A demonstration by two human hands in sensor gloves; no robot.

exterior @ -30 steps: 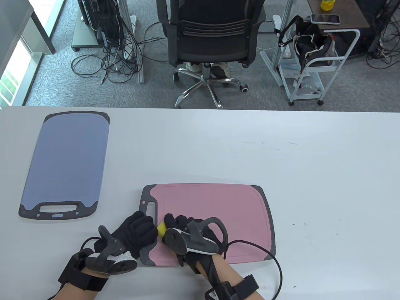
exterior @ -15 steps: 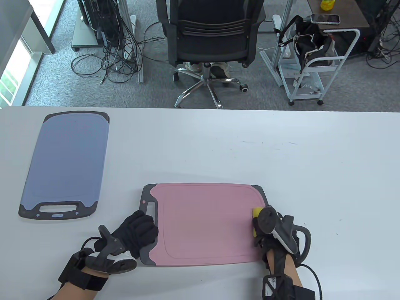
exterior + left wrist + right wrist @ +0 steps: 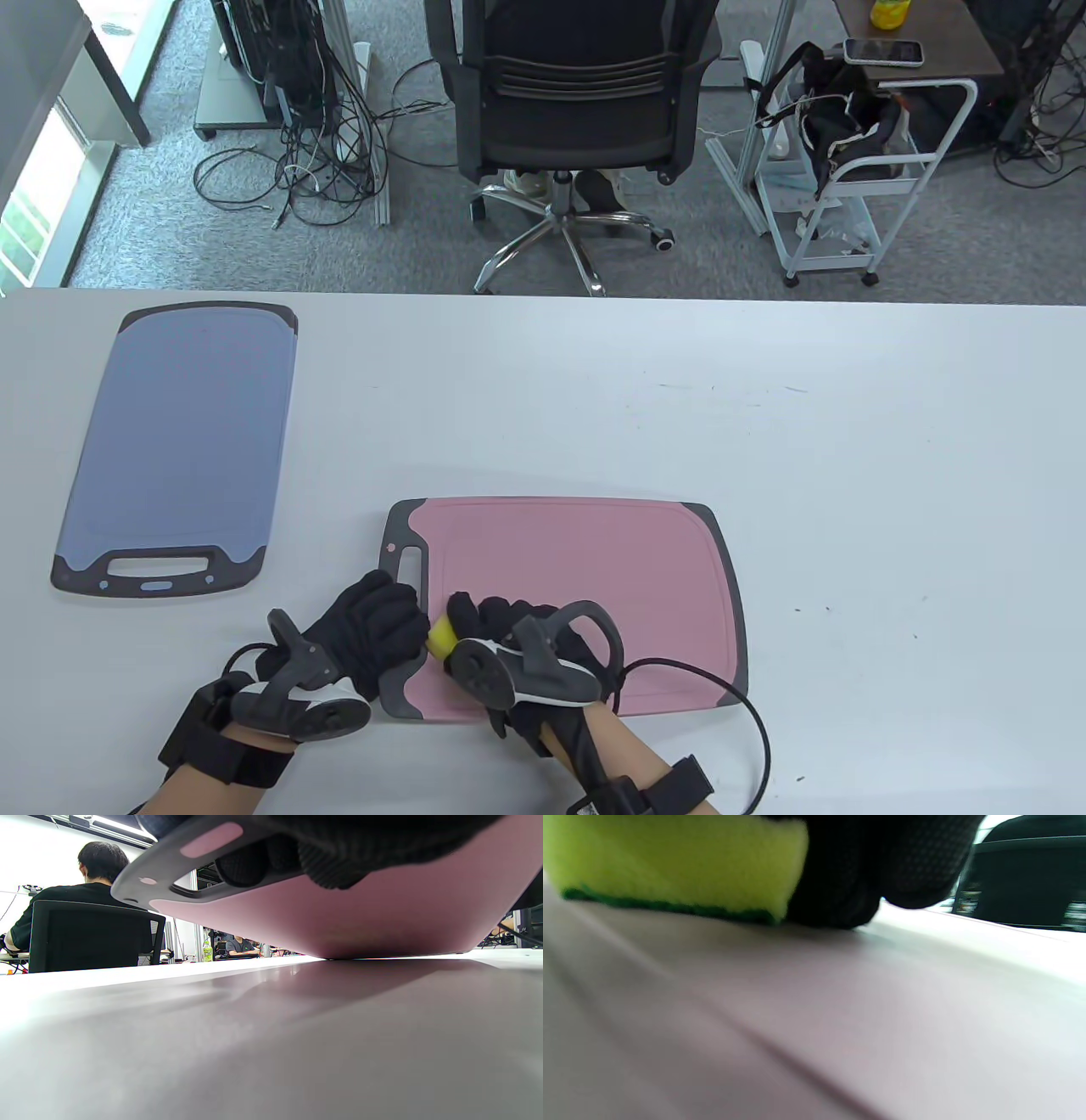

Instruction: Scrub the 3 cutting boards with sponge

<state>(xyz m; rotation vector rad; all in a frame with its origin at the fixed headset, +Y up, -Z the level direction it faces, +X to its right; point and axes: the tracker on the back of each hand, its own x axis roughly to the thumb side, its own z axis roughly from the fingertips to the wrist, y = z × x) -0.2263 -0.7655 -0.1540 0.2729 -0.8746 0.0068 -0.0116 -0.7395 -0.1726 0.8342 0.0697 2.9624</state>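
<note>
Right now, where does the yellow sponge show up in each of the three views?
Table view: sponge peeks out between both hands, near the pink cutting board's handle end.
Left wrist view: not in it; only the board's underside.
Right wrist view: sponge upper left, pressed on the board.
Shared landmark: the pink cutting board.

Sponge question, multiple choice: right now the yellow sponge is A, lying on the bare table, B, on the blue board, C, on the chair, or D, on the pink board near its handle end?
D: the right hand presses the sponge onto the pink board, close to its handle end.
</note>
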